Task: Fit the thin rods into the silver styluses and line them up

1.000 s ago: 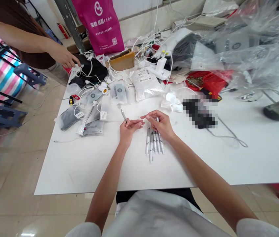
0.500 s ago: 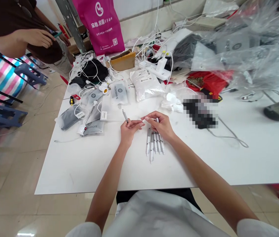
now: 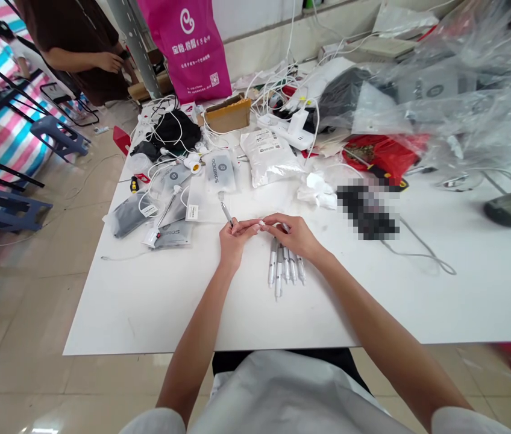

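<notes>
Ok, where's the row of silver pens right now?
In the head view, the row of silver pens lies on the white table, directly under the person's right hand and just right of their left hand.

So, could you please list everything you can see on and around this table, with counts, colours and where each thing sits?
Table: one, white, filling the middle of the view
Pens: about five, silver, side by side under the right hand
Pouches: four, grey, left of the hands
Sealed bag: one, white, beyond the hands
Cables: many, white, tangled toward the far edge
Tote bag: one, magenta, behind the table
Plastic sheeting: one heap, clear, far right
Stools: two, blue-grey, left of the table
Co-worker: one, brown top, far left
Left hand: one, fingers around a single pen
Right hand: one, over the row of pens
</notes>
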Demonstrator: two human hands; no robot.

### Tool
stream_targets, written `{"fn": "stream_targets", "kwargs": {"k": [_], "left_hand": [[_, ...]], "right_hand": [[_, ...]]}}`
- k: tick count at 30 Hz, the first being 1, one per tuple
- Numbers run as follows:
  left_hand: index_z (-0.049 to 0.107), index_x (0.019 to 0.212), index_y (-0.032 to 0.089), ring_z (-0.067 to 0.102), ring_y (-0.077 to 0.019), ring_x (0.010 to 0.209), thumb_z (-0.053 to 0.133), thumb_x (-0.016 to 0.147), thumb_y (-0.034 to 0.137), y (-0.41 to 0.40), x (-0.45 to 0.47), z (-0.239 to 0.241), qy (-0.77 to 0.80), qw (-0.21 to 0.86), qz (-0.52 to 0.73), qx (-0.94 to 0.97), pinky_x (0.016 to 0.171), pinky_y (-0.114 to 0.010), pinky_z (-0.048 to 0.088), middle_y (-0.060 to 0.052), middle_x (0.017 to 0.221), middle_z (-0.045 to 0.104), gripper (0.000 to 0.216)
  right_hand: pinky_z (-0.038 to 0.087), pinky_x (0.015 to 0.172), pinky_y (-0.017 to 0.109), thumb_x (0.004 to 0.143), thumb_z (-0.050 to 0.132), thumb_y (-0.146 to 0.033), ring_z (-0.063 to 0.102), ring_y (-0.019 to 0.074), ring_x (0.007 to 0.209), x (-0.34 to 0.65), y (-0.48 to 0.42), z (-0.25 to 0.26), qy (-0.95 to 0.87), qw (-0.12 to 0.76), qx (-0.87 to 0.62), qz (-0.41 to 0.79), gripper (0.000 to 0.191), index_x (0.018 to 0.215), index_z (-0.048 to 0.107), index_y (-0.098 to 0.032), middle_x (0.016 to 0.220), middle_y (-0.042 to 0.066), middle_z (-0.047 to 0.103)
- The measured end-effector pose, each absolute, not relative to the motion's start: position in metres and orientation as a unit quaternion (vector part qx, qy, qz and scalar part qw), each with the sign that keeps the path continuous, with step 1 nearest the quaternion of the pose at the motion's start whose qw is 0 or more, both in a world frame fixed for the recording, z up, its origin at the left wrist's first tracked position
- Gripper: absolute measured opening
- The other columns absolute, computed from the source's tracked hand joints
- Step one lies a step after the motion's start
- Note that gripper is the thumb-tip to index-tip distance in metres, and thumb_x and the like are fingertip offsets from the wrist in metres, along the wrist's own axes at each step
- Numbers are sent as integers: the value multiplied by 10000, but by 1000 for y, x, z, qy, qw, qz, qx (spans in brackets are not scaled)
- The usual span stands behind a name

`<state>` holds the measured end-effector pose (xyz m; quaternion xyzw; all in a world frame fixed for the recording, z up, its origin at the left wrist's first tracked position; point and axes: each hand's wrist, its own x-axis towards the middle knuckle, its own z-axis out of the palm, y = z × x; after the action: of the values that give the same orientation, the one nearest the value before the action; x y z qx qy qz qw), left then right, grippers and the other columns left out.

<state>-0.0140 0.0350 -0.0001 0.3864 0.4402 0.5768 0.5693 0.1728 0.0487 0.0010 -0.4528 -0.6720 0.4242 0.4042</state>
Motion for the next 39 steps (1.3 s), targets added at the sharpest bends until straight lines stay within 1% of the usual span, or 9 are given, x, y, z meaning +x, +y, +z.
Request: {"fn": "stream_targets", "kwargs": {"k": [2,4,7,9,13,16,22,26,39], "left_hand": [[261,735,250,804,-264,950,944,708,374,35,-14,1,441,573,571,389,868,-406,614,-99,1030,834,694],[264,733,249,808,-284,975,942,716,374,34,-14,2,438,577,566,394,842,-400,616,-107,1033,833,689],[281,727,246,807,-293,995,933,740,345,33,-13,2,428,581,564,401,835,-399,619,-116,1035,832,659],[298,728,245,808,-288,975,933,742,329,33,-13,2,425,583,564,402,837,-408,625,-119,1025,831,641],[294,728,245,809,-282,928,960,702,338,32,-12,2,430,584,559,402,851,-441,643,-105,984,832,673],[281,719,244,811,-281,923,974,676,358,33,-12,2,439,582,558,397,883,-467,654,-95,975,835,704],[288,723,245,812,-281,933,977,676,337,33,-13,2,428,593,561,388,950,-507,646,-100,982,834,697],[290,722,242,811,-278,935,990,652,340,34,-13,1,432,596,561,379,968,-514,644,-87,965,831,710],[286,717,241,797,-282,980,997,629,412,33,-14,-1,430,604,554,380,897,-494,675,-101,978,826,736]], "right_hand": [[450,667,332,998,619,-579,621,186,737,173,48,0,-687,405,-447,404,370,1061,783,-253,985,46,798],[445,671,329,1009,610,-559,631,190,747,172,47,1,-680,418,-457,392,347,1049,755,-247,979,46,803],[367,570,312,994,638,-569,460,130,550,170,43,7,-635,447,-472,416,334,1064,687,-245,937,34,807],[325,531,302,975,665,-583,390,106,517,168,41,11,-607,464,-462,450,346,1045,668,-244,1019,50,813],[343,527,277,938,714,-594,520,119,636,164,40,12,-583,474,-443,490,372,1015,720,-230,1193,88,787],[369,532,269,928,712,-616,557,134,687,163,41,11,-587,467,-441,493,410,1045,767,-227,1179,94,785],[342,482,271,903,754,-596,413,81,559,165,41,13,-577,458,-438,515,371,1013,785,-243,1200,70,773],[339,462,270,874,766,-635,411,83,556,165,41,14,-568,461,-434,526,422,1030,794,-244,1194,78,769],[295,496,316,891,752,-629,377,90,554,165,41,10,-604,466,-419,492,388,999,785,-257,1150,55,757]]}}
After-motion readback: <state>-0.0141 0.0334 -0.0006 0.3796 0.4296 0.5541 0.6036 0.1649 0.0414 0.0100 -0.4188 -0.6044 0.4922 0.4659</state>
